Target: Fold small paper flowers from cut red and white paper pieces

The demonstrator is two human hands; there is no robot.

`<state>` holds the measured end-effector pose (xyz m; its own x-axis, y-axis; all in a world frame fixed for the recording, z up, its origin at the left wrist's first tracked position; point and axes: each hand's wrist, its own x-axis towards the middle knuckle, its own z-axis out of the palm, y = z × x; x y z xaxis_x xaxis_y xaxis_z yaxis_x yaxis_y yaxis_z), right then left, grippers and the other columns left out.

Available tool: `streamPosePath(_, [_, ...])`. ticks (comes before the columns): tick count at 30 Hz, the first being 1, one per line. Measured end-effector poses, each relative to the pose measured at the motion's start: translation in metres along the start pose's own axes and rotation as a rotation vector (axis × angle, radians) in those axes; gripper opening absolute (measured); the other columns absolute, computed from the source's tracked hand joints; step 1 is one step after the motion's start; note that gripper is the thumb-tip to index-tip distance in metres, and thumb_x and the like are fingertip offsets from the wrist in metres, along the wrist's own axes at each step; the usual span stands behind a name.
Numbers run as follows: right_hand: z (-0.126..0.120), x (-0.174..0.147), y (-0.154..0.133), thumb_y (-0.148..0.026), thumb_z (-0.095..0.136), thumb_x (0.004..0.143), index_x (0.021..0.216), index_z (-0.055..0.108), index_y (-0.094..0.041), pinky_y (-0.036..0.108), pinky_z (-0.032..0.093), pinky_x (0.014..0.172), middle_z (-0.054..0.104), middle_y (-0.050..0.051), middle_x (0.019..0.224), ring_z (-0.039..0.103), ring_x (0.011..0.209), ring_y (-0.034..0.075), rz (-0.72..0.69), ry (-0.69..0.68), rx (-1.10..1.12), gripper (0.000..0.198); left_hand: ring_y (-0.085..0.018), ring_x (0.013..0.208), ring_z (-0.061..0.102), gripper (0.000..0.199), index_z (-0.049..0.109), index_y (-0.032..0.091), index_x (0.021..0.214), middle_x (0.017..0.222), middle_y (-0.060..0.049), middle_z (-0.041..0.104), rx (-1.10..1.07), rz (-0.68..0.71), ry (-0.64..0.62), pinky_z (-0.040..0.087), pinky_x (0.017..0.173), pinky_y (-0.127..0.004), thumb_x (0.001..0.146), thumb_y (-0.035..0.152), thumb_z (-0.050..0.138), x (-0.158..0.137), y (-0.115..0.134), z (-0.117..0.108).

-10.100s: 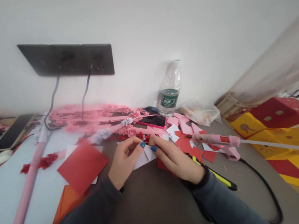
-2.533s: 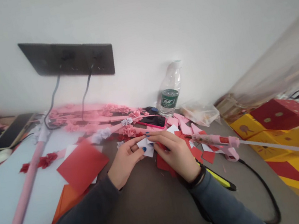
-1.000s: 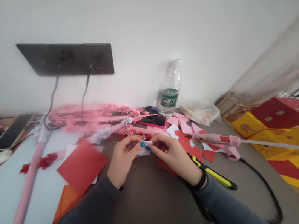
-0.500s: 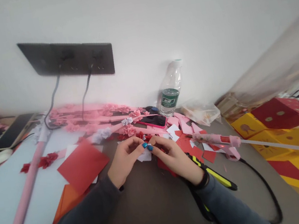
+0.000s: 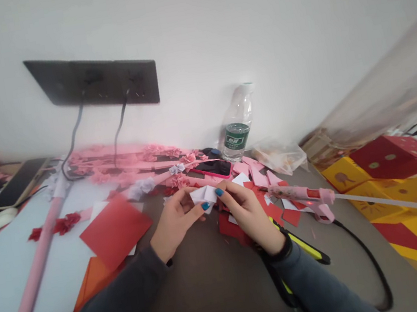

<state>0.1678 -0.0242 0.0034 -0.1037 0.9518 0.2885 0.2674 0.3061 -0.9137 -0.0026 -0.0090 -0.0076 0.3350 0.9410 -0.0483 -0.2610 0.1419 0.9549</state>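
Note:
Between my two hands is a small folded piece of white paper [image 5: 204,195], with creased facets facing me. My left hand [image 5: 174,220] pinches its left and lower side, thumb in front. At its right edge, my right hand [image 5: 244,213] grips it between thumb and fingers. Both hands are raised over the grey table. Red paper pieces [image 5: 232,228] lie just beneath my right hand, and a yellow-and-black utility knife [image 5: 307,247] is partly hidden under that wrist.
To the right rests a pink glue gun [image 5: 295,193] with a long white stick and black cord. Behind are a water bottle [image 5: 236,135], a phone [image 5: 214,168] and pink paper-flower branches [image 5: 144,156]. Red paper [image 5: 116,230] and a pink rolled tube [image 5: 39,277] lie left.
The white paper, mostly hidden by my fingertips before, now shows as a folded shape. My thumbs have moved apart, with my right hand shifted slightly right.

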Motion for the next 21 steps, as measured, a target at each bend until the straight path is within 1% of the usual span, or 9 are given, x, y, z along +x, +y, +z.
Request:
streamPosePath(3, [0.0004,0.0006,-0.0005,-0.047,0.051,0.096,0.077,0.054,-0.021,0.027,0.039,0.058,0.052,-0.001,0.067,0.048,0.062,0.015,0.039,-0.053,0.059,0.032,-0.011,0.061,0.056,0.028,0.068,0.015,0.093,0.081,-0.002,0.067,0.106,0.096,0.053,0.051,0.056,-0.023,0.075,0.035,0.078,0.0012,0.0012,-0.0032])
streamPosePath(6, [0.0015,-0.0005,0.0000,-0.048,0.056,0.093,0.085,0.057,-0.020,0.027,0.041,0.060,0.055,0.000,0.073,0.051,0.065,0.015,0.082,-0.089,0.086,0.029,-0.012,0.060,0.054,0.019,0.072,0.015,0.089,0.078,-0.003,0.068,0.227,0.161,0.063,0.046,0.053,-0.022,0.080,0.032,0.072,0.0014,0.0038,-0.0061])
streamPosePath(9, [0.0014,-0.0017,0.0016,-0.044,0.059,0.092,0.084,0.058,-0.020,0.027,0.039,0.059,0.054,0.000,0.071,0.048,0.064,0.015,0.090,-0.122,0.074,0.025,-0.012,0.060,0.054,0.017,0.075,0.016,0.087,0.076,-0.003,0.068,0.302,0.180,0.039,0.044,0.054,-0.023,0.082,0.031,0.069,0.0003,0.0054,-0.0070])
streamPosePath(11, [0.0008,-0.0020,0.0027,-0.040,0.058,0.093,0.081,0.057,-0.020,0.027,0.036,0.058,0.052,-0.002,0.068,0.045,0.062,0.014,0.074,-0.140,0.047,0.023,-0.013,0.061,0.055,0.018,0.075,0.016,0.090,0.079,-0.003,0.069,0.312,0.173,0.034,0.044,0.056,-0.024,0.083,0.031,0.068,-0.0005,0.0052,-0.0068])
streamPosePath(14, [0.0000,-0.0017,0.0033,-0.035,0.054,0.094,0.079,0.055,-0.020,0.027,0.035,0.058,0.050,-0.002,0.067,0.044,0.061,0.014,0.046,-0.128,0.007,0.022,-0.014,0.065,0.058,0.020,0.072,0.017,0.098,0.084,-0.004,0.070,0.309,0.183,0.048,0.047,0.058,-0.024,0.085,0.030,0.065,-0.0010,0.0043,-0.0063])
streamPosePath(16, [0.0004,-0.0018,0.0027,-0.034,0.052,0.095,0.079,0.055,-0.020,0.027,0.035,0.059,0.050,-0.001,0.068,0.045,0.062,0.015,0.031,-0.101,-0.015,0.021,-0.015,0.071,0.061,0.019,0.069,0.018,0.101,0.088,-0.004,0.069,0.309,0.217,0.068,0.049,0.062,-0.024,0.087,0.029,0.062,-0.0012,0.0045,-0.0055])
streamPosePath(19, [0.0030,-0.0034,-0.0006,-0.028,0.052,0.094,0.075,0.050,-0.021,0.027,0.033,0.058,0.047,-0.002,0.068,0.043,0.062,0.015,-0.024,-0.030,-0.108,0.020,-0.018,0.084,0.064,0.016,0.065,0.019,0.099,0.095,-0.005,0.068,0.349,0.272,0.100,0.051,0.068,-0.025,0.086,0.026,0.063,-0.0026,0.0056,-0.0036])
streamPosePath(21, [0.0056,-0.0052,-0.0040,-0.022,0.052,0.092,0.073,0.047,-0.021,0.027,0.033,0.058,0.046,-0.002,0.069,0.043,0.063,0.015,-0.092,-0.004,-0.202,0.020,-0.018,0.086,0.063,0.016,0.063,0.019,0.096,0.095,-0.005,0.068,0.417,0.306,0.122,0.050,0.069,-0.026,0.081,0.024,0.068,-0.0042,0.0058,-0.0022])
